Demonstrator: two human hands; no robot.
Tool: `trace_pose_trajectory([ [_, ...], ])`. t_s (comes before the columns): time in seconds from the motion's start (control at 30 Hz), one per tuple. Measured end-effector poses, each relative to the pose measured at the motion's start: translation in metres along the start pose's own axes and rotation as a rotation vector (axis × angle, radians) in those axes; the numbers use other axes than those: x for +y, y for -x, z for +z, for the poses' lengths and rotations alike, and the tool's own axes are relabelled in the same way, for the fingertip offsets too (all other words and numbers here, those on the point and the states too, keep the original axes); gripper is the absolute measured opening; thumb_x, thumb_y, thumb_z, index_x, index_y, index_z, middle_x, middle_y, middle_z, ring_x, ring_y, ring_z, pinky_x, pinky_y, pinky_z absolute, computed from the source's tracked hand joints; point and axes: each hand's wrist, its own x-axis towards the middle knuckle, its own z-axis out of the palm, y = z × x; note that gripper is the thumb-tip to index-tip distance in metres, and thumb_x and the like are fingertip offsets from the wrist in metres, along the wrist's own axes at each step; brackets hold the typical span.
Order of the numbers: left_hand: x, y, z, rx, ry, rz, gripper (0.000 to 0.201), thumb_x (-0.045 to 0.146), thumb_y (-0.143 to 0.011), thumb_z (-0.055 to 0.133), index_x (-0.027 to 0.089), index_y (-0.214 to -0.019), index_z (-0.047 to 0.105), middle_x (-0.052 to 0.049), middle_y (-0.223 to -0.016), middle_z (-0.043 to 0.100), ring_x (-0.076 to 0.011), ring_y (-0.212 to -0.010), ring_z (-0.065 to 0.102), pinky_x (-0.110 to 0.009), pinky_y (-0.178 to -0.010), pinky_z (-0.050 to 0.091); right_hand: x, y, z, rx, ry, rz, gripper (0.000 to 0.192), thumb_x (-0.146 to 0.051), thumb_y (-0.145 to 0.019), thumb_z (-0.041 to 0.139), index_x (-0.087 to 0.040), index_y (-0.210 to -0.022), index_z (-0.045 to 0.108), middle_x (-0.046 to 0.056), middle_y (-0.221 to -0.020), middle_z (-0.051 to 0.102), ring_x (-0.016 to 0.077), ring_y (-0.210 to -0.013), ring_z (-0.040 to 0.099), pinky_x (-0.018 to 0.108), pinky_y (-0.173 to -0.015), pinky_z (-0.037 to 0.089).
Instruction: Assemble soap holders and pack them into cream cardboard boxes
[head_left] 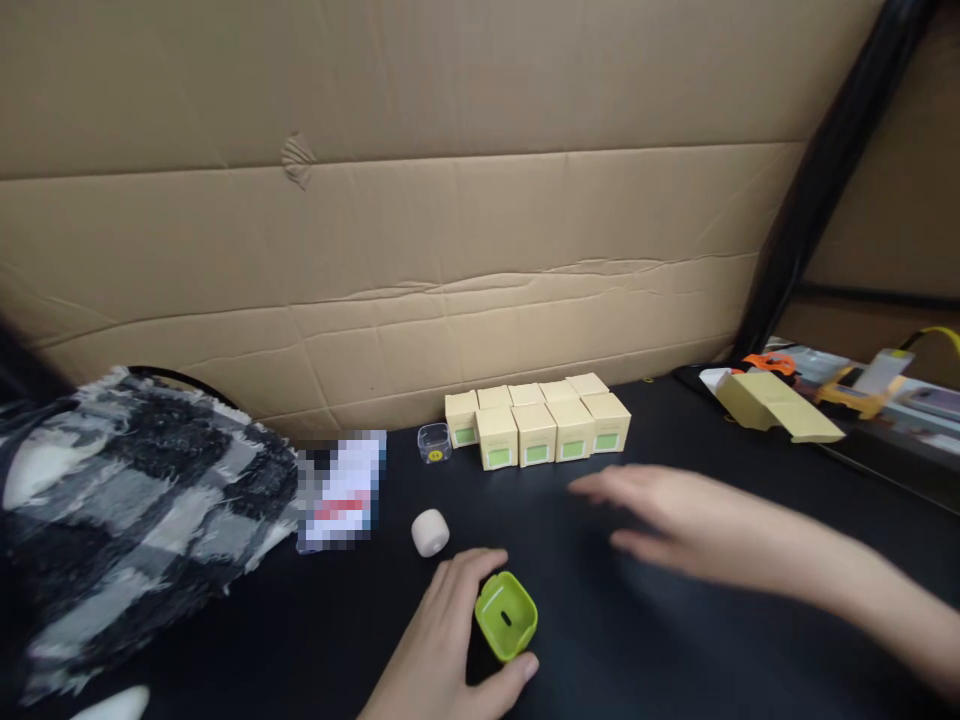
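Note:
My left hand point(457, 635) is curled round a small lime-green square case point(507, 618), thumb at its near side and fingers at its far left. The case's open hollow faces up and has a dark slot in its floor. Above the black table, my right hand point(637, 510) is stretched out with thumb and fingers apart, slightly blurred and holding nothing. Several small cream boxes point(536, 440) with green labels stand in rows beyond it. A white rounded piece point(430, 533) lies just past my left fingers. Behind that sits a clear plastic box point(434, 443) with a yellow sticker.
On the left is a black, grey and white checked fringed cloth point(172, 500), beside a pixelated packet point(349, 490). An opened cream carton point(776, 405) lies at the right, near orange and yellow items point(859, 390). A cardboard wall point(420, 230) closes off the back.

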Motion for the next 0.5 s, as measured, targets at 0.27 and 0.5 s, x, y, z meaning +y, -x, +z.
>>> trace_pose_trajectory([
  [0.27, 0.012, 0.001, -0.001, 0.113, 0.215, -0.208, 0.035, 0.013, -0.063, 0.067, 0.023, -0.095, 0.056, -0.005, -0.105, 0.062, -0.0244, -0.100, 0.056, -0.039, -0.093, 0.042, 0.127, 0.005, -0.035, 0.012, 0.055, 0.352, 0.016, -0.025, -0.057, 0.079, -0.019, -0.063, 0.065, 0.013, -0.061, 0.070, 0.0346, -0.056, 0.069, 0.043, -0.050, 0.054],
  [0.5, 0.014, 0.000, -0.010, 0.029, 0.378, -0.286, 0.040, 0.011, -0.073, 0.058, 0.023, -0.111, 0.056, 0.000, -0.087, 0.060, -0.0147, -0.069, 0.051, -0.027, -0.067, 0.042, 0.129, 0.040, 0.014, 0.314, -0.233, 0.142, 0.041, -0.049, -0.089, 0.050, -0.025, -0.058, 0.056, 0.003, -0.045, 0.056, 0.0122, -0.037, 0.052, 0.026, -0.037, 0.036],
])
